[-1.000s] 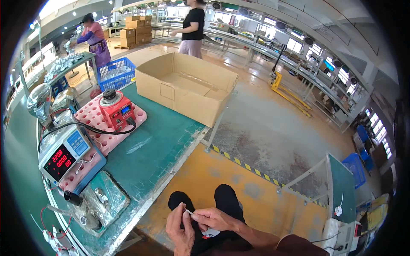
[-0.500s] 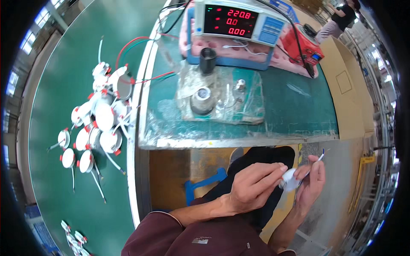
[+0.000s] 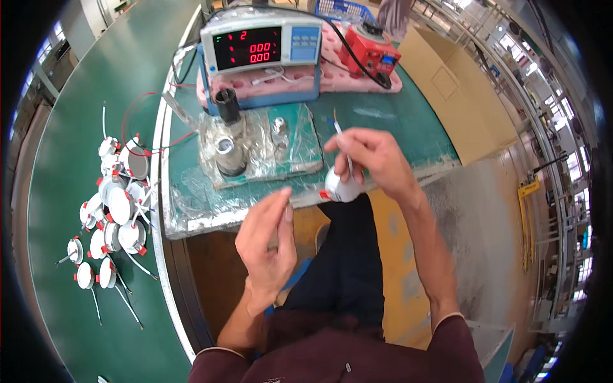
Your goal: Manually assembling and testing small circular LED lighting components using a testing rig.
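My right hand (image 3: 377, 163) grips a small white round downlight (image 3: 343, 187) with a red clip, over the bench's front edge. The lamp's white cable runs up through my fingers, and its bare wire ends (image 3: 333, 119) stick out above them. To the left, my left hand (image 3: 268, 242) is empty, thumb and fingers apart, just in front of the bench edge. Beyond the hands lies a plastic-wrapped green board (image 3: 297, 143). On it stand a grey round holder (image 3: 230, 156), a black cylinder (image 3: 227, 105) and a small metal fitting (image 3: 279, 126).
A meter with red digits (image 3: 265, 45) sits on a blue frame at the back, beside a red device (image 3: 370, 54) on pink foam. An open cardboard box (image 3: 447, 96) stands at the right. Several downlights (image 3: 121, 207) with cables are heaped on the green surface at left.
My left hand has let go of the downlight. My right hand has carried it up toward the bench edge. The view has shifted, and the meter's red digits have changed.
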Available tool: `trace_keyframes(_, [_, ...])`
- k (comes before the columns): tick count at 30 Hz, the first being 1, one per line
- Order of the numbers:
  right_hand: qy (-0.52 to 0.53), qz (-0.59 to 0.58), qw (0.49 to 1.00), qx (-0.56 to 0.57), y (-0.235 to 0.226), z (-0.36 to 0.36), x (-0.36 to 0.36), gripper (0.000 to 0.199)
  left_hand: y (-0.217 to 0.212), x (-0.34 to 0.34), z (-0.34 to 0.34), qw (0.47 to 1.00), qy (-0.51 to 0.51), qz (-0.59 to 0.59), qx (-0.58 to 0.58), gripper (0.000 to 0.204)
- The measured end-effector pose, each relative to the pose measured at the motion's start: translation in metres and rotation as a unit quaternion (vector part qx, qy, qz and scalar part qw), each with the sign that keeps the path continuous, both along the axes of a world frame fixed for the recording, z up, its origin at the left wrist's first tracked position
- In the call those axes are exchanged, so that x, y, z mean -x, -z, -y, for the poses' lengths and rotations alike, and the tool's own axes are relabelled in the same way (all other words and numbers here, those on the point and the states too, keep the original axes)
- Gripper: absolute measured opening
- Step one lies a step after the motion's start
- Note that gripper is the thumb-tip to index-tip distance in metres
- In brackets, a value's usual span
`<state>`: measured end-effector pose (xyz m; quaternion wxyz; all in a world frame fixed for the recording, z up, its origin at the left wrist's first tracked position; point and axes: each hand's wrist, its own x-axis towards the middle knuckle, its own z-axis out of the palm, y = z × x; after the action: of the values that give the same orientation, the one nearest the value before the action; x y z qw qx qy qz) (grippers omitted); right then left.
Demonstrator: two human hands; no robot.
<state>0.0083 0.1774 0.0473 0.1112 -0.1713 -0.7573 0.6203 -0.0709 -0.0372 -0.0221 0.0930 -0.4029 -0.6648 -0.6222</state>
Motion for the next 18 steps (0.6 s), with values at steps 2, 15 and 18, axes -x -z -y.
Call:
trace_keyframes(2, [-0.018, -0.011, 0.999, 0.030, 0.004, -0.011, 0.009, 0.035, -0.004, 0.005, -0.007, 1.000, 0.020, 0.019, 0.014, 0.034])
trace_keyframes(15, [-0.123, 0.009, 0.988, 0.089, 0.041, -0.047, 0.061, 0.033, 0.010, -0.006, -0.052, 0.945, 0.116, -0.220, 0.215, 0.053])
trace_keyframes(18, [-0.127, 0.007, 0.991, 0.053, 0.041, -0.050, 0.061, 0.034, 0.018, -0.009, -0.066, 0.906, 0.121, -0.289, 0.286, 0.068])
